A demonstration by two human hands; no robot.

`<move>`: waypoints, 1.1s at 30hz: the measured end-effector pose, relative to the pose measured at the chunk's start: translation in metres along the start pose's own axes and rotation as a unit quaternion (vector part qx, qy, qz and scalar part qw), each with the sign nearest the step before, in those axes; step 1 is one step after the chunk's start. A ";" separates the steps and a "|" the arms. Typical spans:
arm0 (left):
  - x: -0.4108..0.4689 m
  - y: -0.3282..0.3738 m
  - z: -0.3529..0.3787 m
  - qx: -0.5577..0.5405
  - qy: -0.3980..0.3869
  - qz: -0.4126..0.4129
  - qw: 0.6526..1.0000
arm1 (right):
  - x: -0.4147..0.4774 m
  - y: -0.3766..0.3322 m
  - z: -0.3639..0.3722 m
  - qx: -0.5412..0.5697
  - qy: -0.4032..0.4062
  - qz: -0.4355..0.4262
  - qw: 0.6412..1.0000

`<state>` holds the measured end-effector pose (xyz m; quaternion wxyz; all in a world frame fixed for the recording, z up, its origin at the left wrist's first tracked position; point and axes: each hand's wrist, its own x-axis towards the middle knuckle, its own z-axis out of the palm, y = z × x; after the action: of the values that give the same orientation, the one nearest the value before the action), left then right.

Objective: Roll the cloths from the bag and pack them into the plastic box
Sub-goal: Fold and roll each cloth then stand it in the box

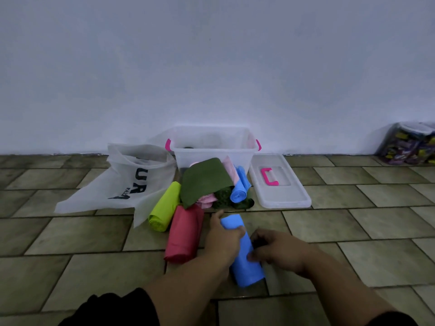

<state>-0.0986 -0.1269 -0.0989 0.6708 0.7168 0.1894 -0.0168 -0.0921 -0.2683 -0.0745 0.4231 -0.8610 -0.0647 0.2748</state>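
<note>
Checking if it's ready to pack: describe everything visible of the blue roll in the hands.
The blue cloth roll is a smooth, light-blue tube of thin fabric, rolled tight, lying on the tiled floor with its far end angled leftward. The left hand grips the far end, thumb over the top; the right hand curls its fingers against the middle. The near end is free.

I see a plain pale wall [211, 55]; below it a tiled floor [353, 227], and at the wall's right foot a clear packed container [409, 147].
</note>
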 end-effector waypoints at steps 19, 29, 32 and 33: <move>0.189 0.136 -0.090 0.438 0.098 0.076 0.890 | 0.171 -0.142 -0.102 0.235 0.321 -0.175 0.901; 0.225 0.112 -0.093 0.496 0.066 0.043 0.865 | 0.290 -0.185 -0.071 -0.269 0.048 0.032 0.962; 0.224 0.113 -0.092 0.508 0.058 0.041 0.859 | 0.298 -0.188 -0.064 -0.318 -0.004 0.025 0.948; 0.224 0.114 -0.093 0.509 0.057 0.041 0.858 | 0.302 -0.186 -0.066 -0.320 0.007 0.025 0.947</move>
<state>0.1208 0.0153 -0.0432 0.2002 0.9653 0.1622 -0.0423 0.2190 -0.0927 -0.0261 0.1187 -0.9544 -0.1250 0.2438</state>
